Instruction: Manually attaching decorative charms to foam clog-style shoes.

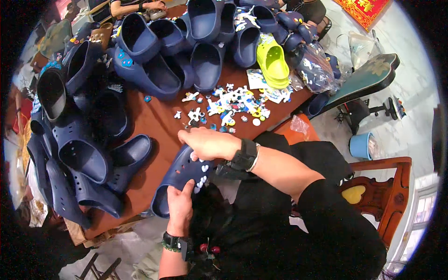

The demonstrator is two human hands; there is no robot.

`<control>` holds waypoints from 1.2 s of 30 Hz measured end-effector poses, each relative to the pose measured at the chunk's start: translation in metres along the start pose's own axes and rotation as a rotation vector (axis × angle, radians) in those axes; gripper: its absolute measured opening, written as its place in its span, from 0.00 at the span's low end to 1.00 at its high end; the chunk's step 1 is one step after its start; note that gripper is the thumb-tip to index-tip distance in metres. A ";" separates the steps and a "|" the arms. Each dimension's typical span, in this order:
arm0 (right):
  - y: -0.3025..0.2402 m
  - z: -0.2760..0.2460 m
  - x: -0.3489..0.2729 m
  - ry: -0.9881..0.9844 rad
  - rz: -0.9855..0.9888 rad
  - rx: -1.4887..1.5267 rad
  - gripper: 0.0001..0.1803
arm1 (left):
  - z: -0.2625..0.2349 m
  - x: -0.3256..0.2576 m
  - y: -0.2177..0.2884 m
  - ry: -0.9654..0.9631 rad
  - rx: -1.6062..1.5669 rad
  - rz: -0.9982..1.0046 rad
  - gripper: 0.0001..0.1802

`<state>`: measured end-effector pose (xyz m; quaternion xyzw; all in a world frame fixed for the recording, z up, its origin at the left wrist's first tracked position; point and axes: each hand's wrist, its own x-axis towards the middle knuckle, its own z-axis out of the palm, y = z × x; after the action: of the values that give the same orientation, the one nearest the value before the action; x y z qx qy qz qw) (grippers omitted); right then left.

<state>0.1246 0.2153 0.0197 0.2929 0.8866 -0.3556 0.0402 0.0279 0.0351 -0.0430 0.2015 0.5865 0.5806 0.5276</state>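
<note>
A navy clog shoe (pixel 176 179) with holes and small white charms on its top lies at the near edge of the brown table (pixel 156 123). My left hand (pixel 179 205) grips the clog's side from below. My right hand (pixel 207 142) lies over the clog's toe end, fingers curled on it, with a black band on the wrist. A loose heap of small white, blue and yellow shoe charms (pixel 228 106) is spread on the table just beyond my right hand.
Several navy clogs (pixel 84 154) are piled along the left side and back of the table, with a lime green clog (pixel 273 63) at the back right. A wooden chair (pixel 382 191), a blue bucket (pixel 360 145) and another person's hands (pixel 151 5) at the far edge are also there.
</note>
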 end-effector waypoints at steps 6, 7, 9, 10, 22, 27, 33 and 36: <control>0.012 -0.015 -0.004 -0.130 0.014 0.045 0.31 | 0.008 0.005 0.015 -0.084 -0.411 -0.158 0.19; 0.012 -0.015 -0.005 -0.133 0.008 0.042 0.31 | 0.005 0.008 0.014 -0.079 -0.414 -0.153 0.19; 0.016 -0.011 -0.006 -0.118 -0.026 0.081 0.31 | 0.004 0.012 0.014 -0.085 -0.533 -0.276 0.20; 0.018 -0.010 -0.004 -0.119 -0.029 0.061 0.31 | 0.005 0.012 0.015 -0.080 -0.536 -0.275 0.20; 0.017 0.000 -0.019 -0.025 -0.051 0.141 0.24 | 0.015 0.007 0.013 -0.035 -0.364 -0.096 0.22; 0.026 0.000 -0.022 0.009 -0.110 0.189 0.25 | 0.008 0.007 0.011 -0.052 -0.350 -0.106 0.23; 0.039 -0.001 -0.012 -0.107 -0.093 0.392 0.28 | 0.001 0.012 0.015 -0.190 -0.525 -0.230 0.26; 0.049 0.002 -0.009 -0.134 -0.092 0.579 0.32 | 0.002 0.012 0.014 -0.192 -0.523 -0.229 0.27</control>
<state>0.1585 0.2376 -0.0091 0.2277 0.7560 -0.6137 -0.0028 0.0195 0.0494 -0.0345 0.0454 0.3835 0.6269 0.6767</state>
